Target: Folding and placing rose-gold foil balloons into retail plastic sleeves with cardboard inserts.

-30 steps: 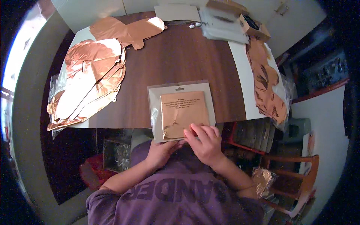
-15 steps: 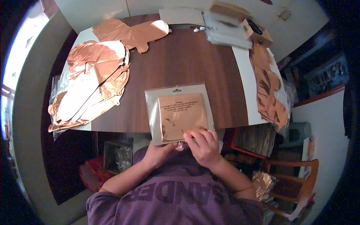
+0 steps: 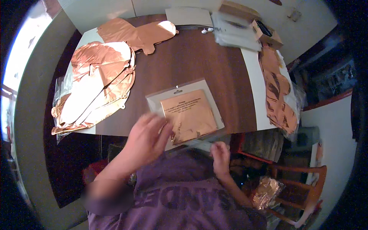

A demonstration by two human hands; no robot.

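Hands meet at a clear packet [image 3: 186, 113] of copper foil at the bench [image 3: 199, 57] edge: left hand [image 3: 147, 132] spread wide on it, right hand [image 3: 220, 153] pinching its lower edge.

Left hand [image 3: 147, 134] raised, seemingly spread; right hand [image 3: 221, 155] curled.

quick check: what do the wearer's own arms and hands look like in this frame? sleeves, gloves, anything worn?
Both are bare: no gloves, and no watch, ring or band is visible on the left hand or the right hand. The forearms are uncovered. The left arm is motion-blurred. A purple short-sleeved shirt with large darker lettering across the chest covers the torso.
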